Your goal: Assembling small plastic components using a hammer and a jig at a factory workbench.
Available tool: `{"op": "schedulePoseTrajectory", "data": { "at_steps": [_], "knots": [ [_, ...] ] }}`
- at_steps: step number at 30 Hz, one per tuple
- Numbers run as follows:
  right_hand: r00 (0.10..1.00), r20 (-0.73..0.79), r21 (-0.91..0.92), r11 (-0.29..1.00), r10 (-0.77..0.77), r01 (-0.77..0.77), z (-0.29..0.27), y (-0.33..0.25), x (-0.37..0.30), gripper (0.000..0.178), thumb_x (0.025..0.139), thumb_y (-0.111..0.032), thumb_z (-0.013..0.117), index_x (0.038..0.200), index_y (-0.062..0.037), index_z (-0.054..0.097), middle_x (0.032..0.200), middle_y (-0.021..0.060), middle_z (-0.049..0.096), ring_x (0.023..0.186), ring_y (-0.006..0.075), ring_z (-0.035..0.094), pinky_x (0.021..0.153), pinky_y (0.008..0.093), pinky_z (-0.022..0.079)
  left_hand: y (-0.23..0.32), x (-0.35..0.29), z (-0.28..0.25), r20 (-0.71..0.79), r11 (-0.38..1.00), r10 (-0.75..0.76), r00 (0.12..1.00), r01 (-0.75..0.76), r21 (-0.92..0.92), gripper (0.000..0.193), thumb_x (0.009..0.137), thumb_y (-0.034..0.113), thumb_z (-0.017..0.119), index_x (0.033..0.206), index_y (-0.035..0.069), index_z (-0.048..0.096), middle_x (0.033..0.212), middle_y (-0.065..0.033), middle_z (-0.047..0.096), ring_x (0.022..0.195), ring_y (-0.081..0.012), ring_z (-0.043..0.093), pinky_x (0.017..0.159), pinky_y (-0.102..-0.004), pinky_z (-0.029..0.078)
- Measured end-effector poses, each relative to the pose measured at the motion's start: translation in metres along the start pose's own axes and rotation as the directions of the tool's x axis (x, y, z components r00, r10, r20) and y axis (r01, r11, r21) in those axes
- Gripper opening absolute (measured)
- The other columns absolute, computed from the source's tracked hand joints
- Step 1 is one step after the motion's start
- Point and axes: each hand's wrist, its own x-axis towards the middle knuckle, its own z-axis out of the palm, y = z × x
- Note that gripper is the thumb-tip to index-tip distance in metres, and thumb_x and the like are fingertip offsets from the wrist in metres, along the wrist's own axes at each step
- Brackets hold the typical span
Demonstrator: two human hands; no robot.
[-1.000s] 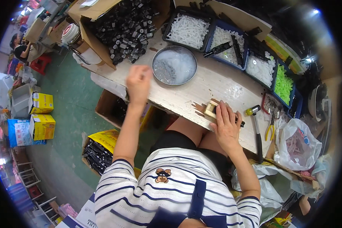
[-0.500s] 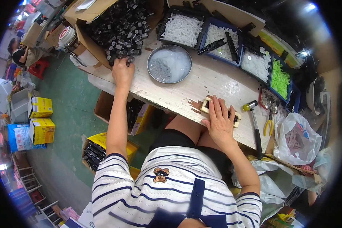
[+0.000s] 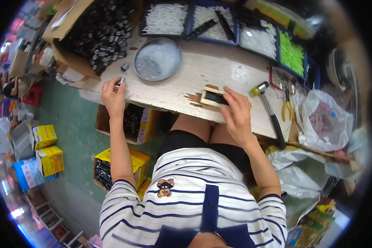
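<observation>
The left hand point(image 3: 113, 96) is closed, and with thumb and fingers it pinches a small shiny piece point(image 3: 120, 81) near the front edge of the table point(image 3: 219, 70). The right hand point(image 3: 238, 109) has its thumb and fingers at the right end of a cream block point(image 3: 203, 97). This block lies on the table, also near the front edge, and a black part point(image 3: 215, 98) sits in its hollow. The fingers cover that end, so I cannot tell whether they grasp the part or only rest there.

Farther back, a metal bowl point(image 3: 153, 79) with white, pasty stuff stands partly in the way between the left hand and the row of trays point(image 3: 215, 41). To the left of the bowl is one loose piece point(image 3: 125, 66), then a cardboard box point(image 3: 70, 58) full of dark pieces. The trays contain white pieces point(image 3: 165, 20) and green pieces point(image 3: 290, 51).

To the right of the right hand lie a hammer point(image 3: 273, 113), yellow-handled pliers point(image 3: 291, 110) and a clear plastic bag point(image 3: 318, 138), whose bluish print is unclear. On the floor at left, two yellow cartons point(image 3: 50, 160) carry printing, too small for me to read.
</observation>
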Motion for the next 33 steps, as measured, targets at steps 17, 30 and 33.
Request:
{"op": "schedulePoseTrajectory", "data": {
  "at_steps": [17, 30, 33],
  "knots": [
    [0.996, -0.035, -0.031, 0.996, 0.087, -0.088, -0.01, 0.013, -0.019, 0.021, 0.076, -0.006, 0.06, 0.096, -0.0012, 0.059, 0.105, 0.0082, 0.057, 0.095, 0.0262, 0.052, 0.086, 0.0389, 0.034, 0.156, -0.039, 0.089, 0.48, 0.643, 0.761, 0.436, -0.412, -0.645, 0.021, 0.069, -0.003, 0.065, 0.089, -0.002, 0.06, 0.088, -0.0099, 0.055, 0.071, -0.0221, 0.058, 0.062, -0.0285, 0.049],
    [0.997, -0.012, -0.037, 0.997, 0.07, -0.071, -0.01, 0.016, -0.019, 0.02, 0.078, -0.006, 0.059, 0.097, -0.0017, 0.059, 0.107, 0.0076, 0.058, 0.098, 0.0249, 0.051, 0.088, 0.0361, 0.033, 0.14, -0.057, 0.098, 0.456, 0.704, 0.636, 0.623, -0.225, -0.674, 0.016, 0.068, -0.006, 0.065, 0.084, -0.001, 0.061, 0.088, -0.0095, 0.052, 0.068, -0.0185, 0.056, 0.058, -0.0261, 0.046],
    [0.998, -0.026, -0.047, 0.997, 0.058, -0.059, -0.009, 0.016, -0.018, 0.019, 0.077, -0.006, 0.06, 0.095, -0.0018, 0.06, 0.105, 0.007, 0.058, 0.097, 0.0249, 0.051, 0.087, 0.037, 0.033, 0.141, -0.055, 0.096, 0.428, 0.673, 0.688, 0.586, -0.293, -0.679, 0.017, 0.068, -0.007, 0.065, 0.083, -0.001, 0.061, 0.088, -0.0096, 0.052, 0.069, -0.0193, 0.057, 0.059, -0.0265, 0.046]
  ]
}}
